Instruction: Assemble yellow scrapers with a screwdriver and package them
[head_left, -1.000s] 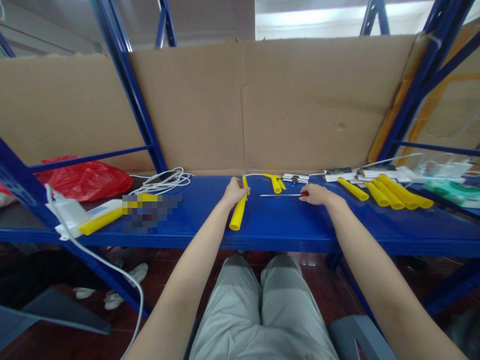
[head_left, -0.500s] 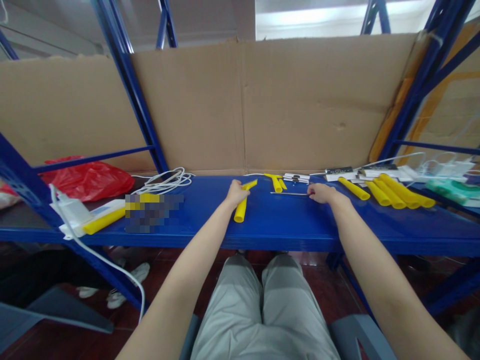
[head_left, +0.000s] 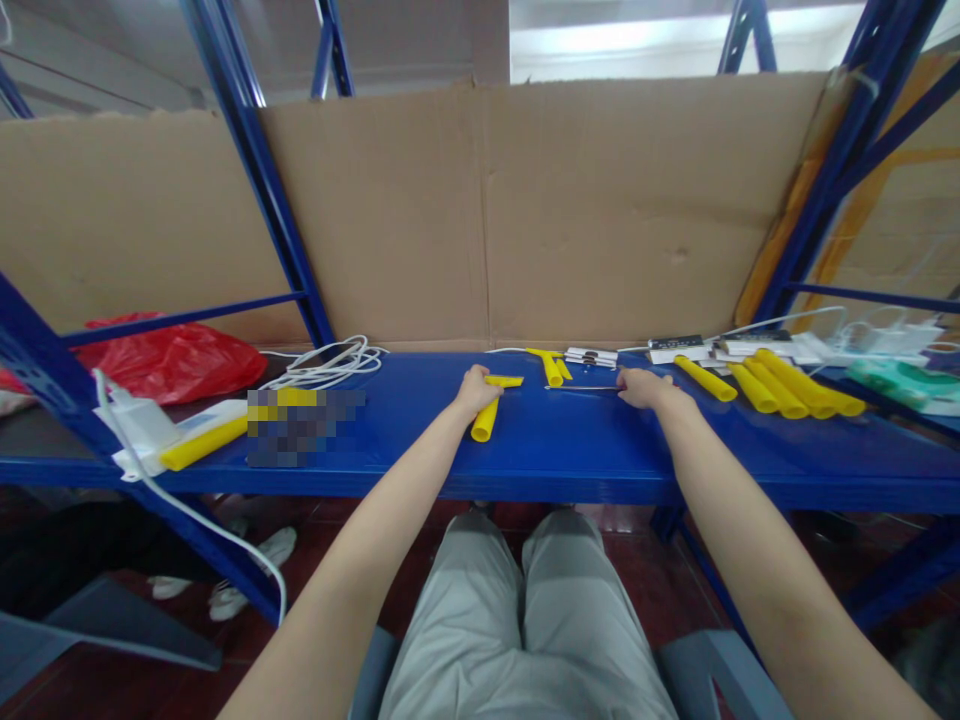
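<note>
My left hand [head_left: 472, 390] is closed around the head of a yellow T-shaped plastic handle [head_left: 485, 420]. Its hollow round end points toward me, and part of the crosspiece sticks out to the right of my fingers. My right hand [head_left: 642, 388] pinches a thin metal rod [head_left: 581, 388] that looks like a screwdriver shaft; its grip end is hidden in my fingers. The rod points left, low over the table, with its tip apart from the handle. Behind the rod lies a second yellow T-shaped handle [head_left: 553, 371], close to a stack of white strips with dark clips [head_left: 591, 357].
Several yellow tubes [head_left: 780, 390] lie at the right of the blue table [head_left: 555, 455], near white boxes [head_left: 679, 350]. To the left are a coiled white cable [head_left: 337, 362], a red plastic bag [head_left: 172, 360], a white power strip [head_left: 202, 422] and a blurred patch. Cardboard [head_left: 600, 210] stands behind.
The T-shaped handle has turned slightly in my left hand, its crosspiece now lying nearly level. The metal rod has shifted slightly right with my right hand.
</note>
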